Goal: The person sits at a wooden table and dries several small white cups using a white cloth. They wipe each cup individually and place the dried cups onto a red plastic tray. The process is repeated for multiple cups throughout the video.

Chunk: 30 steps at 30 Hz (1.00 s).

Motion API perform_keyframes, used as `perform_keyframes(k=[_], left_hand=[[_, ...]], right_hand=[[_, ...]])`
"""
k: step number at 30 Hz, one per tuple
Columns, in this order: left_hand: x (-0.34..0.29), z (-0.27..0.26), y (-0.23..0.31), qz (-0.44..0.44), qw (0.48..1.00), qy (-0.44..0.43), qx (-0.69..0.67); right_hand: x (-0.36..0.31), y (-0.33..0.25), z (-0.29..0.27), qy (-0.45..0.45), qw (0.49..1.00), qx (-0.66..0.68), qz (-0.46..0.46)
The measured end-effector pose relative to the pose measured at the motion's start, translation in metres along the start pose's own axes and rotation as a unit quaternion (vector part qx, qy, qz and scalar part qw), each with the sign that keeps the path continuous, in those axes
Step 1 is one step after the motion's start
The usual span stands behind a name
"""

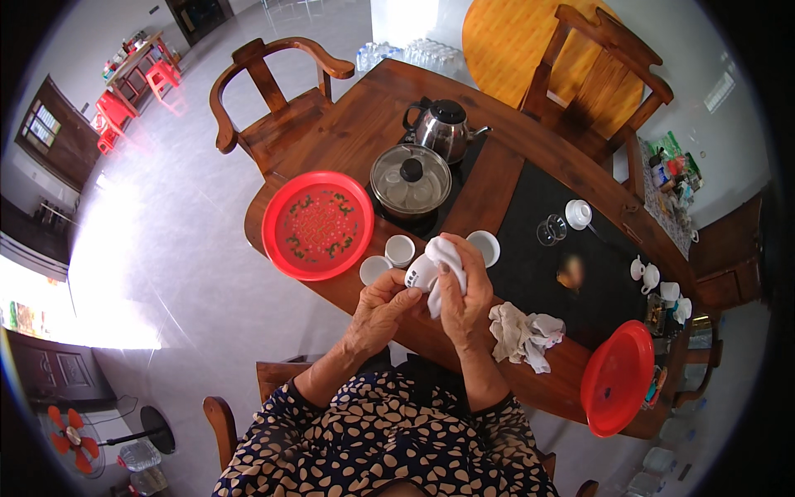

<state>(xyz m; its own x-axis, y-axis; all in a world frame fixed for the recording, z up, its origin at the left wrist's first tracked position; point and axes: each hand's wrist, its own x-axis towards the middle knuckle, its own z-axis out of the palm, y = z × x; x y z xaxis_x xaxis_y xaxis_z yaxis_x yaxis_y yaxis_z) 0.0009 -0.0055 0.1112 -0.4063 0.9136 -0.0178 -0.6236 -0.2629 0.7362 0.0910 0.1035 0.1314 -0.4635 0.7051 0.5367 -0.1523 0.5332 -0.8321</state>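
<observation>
Over the near edge of the wooden table, my left hand [379, 313] grips a white cup [420, 274] with dark marks on its side. Fingers of my right hand [466, 290] are wrapped round a white cloth [444, 258], which is pressed against the cup and hangs down below it. Just beyond my left hand stand two white cups, one [375, 270] beside the other [400, 249]. Another white cup [484, 248] sits past my right hand. To the right of that hand lies a crumpled pile of pale cloths [525, 335].
A red basin [318, 273] with a patterned bottom stands at the left, near a lidded glass pot [411, 186] and a steel kettle [443, 132]. Right of me are another red basin [619, 381], a small glass bowl [551, 230] and several small white cups. Wooden chairs surround the table [352, 108].
</observation>
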Motion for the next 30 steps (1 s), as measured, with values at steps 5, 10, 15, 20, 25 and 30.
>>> perform_keyframes(k=[5,10,15,20,25,30], left_hand=[[-0.001,-0.006,-0.001,-0.008,0.999,-0.009,0.035],[0.000,-0.004,-0.001,-0.017,0.984,0.071,0.161],[-0.001,0.000,0.000,0.011,0.990,0.060,0.124],[-0.005,-0.008,0.000,-0.011,0.994,0.013,0.106],[-0.006,-0.006,-0.001,-0.024,0.999,0.005,0.044],[0.000,-0.007,-0.005,-0.041,0.995,0.034,-0.080]], right_hand=[[-0.001,-0.007,-0.008,-0.026,0.993,0.030,0.116],[-0.011,-0.012,0.010,-0.068,0.976,-0.114,-0.170],[-0.009,-0.014,0.009,-0.067,0.981,-0.091,-0.155],[-0.001,-0.015,-0.002,-0.050,0.998,0.026,-0.006],[-0.004,-0.011,-0.005,-0.039,0.972,0.125,0.194],[-0.007,-0.011,0.002,-0.065,0.995,-0.050,-0.063]])
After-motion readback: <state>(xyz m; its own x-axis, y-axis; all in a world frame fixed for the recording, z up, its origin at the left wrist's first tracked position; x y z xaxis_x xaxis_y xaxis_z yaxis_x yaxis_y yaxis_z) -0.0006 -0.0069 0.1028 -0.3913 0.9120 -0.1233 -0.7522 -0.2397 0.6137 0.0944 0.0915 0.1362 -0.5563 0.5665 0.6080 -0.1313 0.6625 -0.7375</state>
